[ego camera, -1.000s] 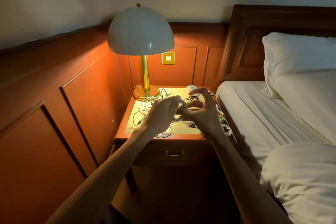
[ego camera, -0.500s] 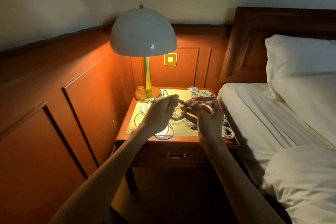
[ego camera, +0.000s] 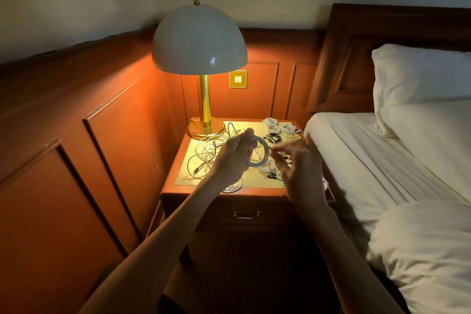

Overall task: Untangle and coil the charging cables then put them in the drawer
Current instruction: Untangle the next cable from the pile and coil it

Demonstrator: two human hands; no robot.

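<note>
Round white cable coil point(ego camera: 260, 151) up in the air over the table point(ego camera: 254, 190), pinched in the left hand point(ego camera: 234, 158) to keep the loops from springing apart. Right hand point(ego camera: 298, 163) just beside it, fingers half curled, seemingly nipping the loose tail, hard to tell for sure. Thin glossy loose cables point(ego camera: 207, 154) sprawled below on the smooth yellow top; small finished coils point(ego camera: 277, 127) parked at the back. Drawer point(ego camera: 246, 214) shut beneath, brass lamp point(ego camera: 201, 58) glowing.

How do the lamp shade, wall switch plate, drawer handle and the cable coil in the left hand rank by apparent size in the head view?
1. lamp shade
2. cable coil
3. wall switch plate and drawer handle: too alike to rank.
</note>
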